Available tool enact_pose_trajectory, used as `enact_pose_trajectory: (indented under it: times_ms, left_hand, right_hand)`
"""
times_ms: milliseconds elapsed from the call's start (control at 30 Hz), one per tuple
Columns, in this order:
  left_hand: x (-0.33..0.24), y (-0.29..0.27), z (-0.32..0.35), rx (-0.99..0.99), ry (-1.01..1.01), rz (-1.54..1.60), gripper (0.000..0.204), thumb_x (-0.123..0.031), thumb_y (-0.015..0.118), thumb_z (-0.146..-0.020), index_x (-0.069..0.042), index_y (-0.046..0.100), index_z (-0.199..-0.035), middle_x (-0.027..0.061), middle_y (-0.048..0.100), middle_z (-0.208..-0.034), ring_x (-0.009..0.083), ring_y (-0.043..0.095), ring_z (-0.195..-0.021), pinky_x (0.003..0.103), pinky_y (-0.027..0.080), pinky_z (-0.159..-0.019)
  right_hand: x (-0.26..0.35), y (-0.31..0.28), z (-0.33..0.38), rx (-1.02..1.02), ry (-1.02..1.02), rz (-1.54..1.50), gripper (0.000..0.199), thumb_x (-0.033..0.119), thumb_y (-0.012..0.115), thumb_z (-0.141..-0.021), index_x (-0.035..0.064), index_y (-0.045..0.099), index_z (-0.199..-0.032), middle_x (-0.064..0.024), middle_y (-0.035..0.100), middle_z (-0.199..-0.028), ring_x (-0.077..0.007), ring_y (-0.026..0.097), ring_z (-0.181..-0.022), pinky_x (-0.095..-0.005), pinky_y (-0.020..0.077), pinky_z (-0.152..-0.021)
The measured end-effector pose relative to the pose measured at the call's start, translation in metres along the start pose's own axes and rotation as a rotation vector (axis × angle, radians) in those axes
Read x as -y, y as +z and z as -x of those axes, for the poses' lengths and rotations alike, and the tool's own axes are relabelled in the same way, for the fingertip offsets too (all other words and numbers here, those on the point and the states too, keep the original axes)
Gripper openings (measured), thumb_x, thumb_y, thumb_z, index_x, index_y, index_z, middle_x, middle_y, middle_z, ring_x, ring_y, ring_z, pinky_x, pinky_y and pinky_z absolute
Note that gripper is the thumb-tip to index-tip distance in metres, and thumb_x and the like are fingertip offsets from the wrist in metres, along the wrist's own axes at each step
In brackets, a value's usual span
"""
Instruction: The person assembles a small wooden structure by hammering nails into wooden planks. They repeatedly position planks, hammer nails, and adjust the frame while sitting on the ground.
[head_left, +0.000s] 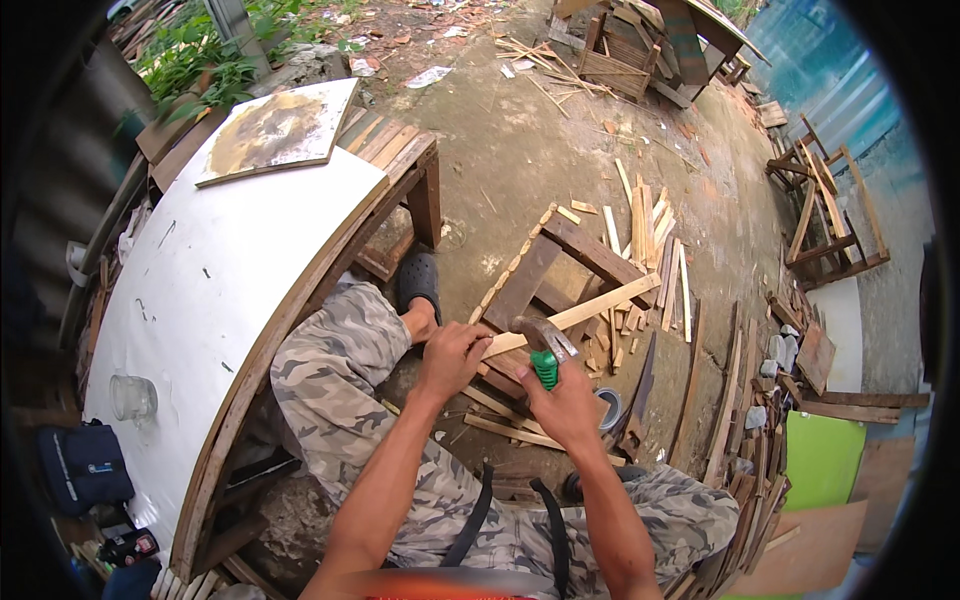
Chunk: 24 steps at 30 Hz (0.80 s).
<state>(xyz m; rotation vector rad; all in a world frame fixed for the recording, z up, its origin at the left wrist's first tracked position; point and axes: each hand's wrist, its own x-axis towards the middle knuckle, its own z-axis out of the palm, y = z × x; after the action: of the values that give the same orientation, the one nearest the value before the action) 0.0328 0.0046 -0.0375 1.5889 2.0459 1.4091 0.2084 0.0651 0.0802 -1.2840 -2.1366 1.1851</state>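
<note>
A claw hammer [545, 340] with a green grip is in my right hand [562, 402], its metal head just above a pale wooden strip [600, 304]. That strip lies slantwise across a dark wooden frame [590, 250] standing in front of me. My left hand [456, 358] is closed in a pinch at the strip's near left end, close to the hammer head. Whatever is between those fingertips is too small to make out. Beside my right hand sits a small round grey container [608, 408].
To my left stands a white-topped table [260, 225] with a stained board [280, 130] and a glass jar [133, 398]. Loose wooden strips [650, 230] lie beyond the frame. A handsaw [636, 405] rests at right, near long planks [730, 400]. Wooden furniture [620, 70] stands far off.
</note>
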Motion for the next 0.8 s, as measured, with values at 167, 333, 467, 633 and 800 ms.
enact_pose_trajectory:
  times_ms: [167,333,467,633,800]
  left_hand:
    - [0.001,0.002,0.004,-0.012,0.032,-0.058,0.010,-0.008,0.073,-0.085,-0.003,0.070,-0.093,0.0111,0.070,-0.085,0.0306,0.063,-0.080,0.041,0.048,-0.073]
    - [0.002,0.010,0.012,-0.084,0.064,-0.102,0.013,-0.009,0.074,-0.083,-0.007,0.068,-0.095,0.0067,0.068,-0.087,0.0278,0.062,-0.082,0.041,0.046,-0.074]
    - [0.007,0.016,0.016,-0.129,0.106,-0.146,0.019,-0.009,0.075,-0.082,-0.009,0.067,-0.100,0.0038,0.067,-0.090,0.0261,0.062,-0.084,0.040,0.045,-0.074]
    - [0.009,0.019,0.020,-0.193,0.151,-0.152,0.020,-0.008,0.075,-0.082,-0.009,0.066,-0.101,0.0031,0.068,-0.091,0.0254,0.062,-0.086,0.040,0.045,-0.075]
    - [0.010,0.021,0.021,-0.195,0.165,-0.158,0.020,-0.008,0.075,-0.082,-0.009,0.067,-0.100,0.0024,0.069,-0.092,0.0242,0.062,-0.087,0.040,0.045,-0.076]
  right_hand:
    - [-0.007,0.002,-0.004,-0.003,-0.020,0.049,0.028,0.024,0.075,-0.088,-0.0001,0.065,-0.100,-0.0153,0.068,-0.081,-0.0288,0.065,-0.070,-0.0405,0.0505,-0.068]
    - [-0.009,0.011,-0.008,0.011,-0.020,0.035,0.029,0.026,0.074,-0.088,-0.0003,0.065,-0.098,-0.0199,0.068,-0.080,-0.0373,0.067,-0.072,-0.0449,0.0507,-0.068]
    - [-0.008,0.018,-0.013,0.165,0.028,0.175,0.030,0.025,0.073,-0.087,-0.0024,0.065,-0.098,-0.0282,0.066,-0.080,-0.0483,0.065,-0.080,-0.0510,0.0497,-0.069]
    - [-0.006,0.019,-0.014,0.115,-0.029,0.100,0.032,0.025,0.072,-0.088,-0.0025,0.063,-0.103,-0.0284,0.067,-0.080,-0.0491,0.065,-0.079,-0.0517,0.0503,-0.069]
    - [-0.007,0.021,-0.012,0.083,-0.077,0.079,0.031,0.022,0.071,-0.088,-0.0043,0.062,-0.102,-0.0284,0.067,-0.081,-0.0494,0.064,-0.079,-0.0512,0.0505,-0.068]
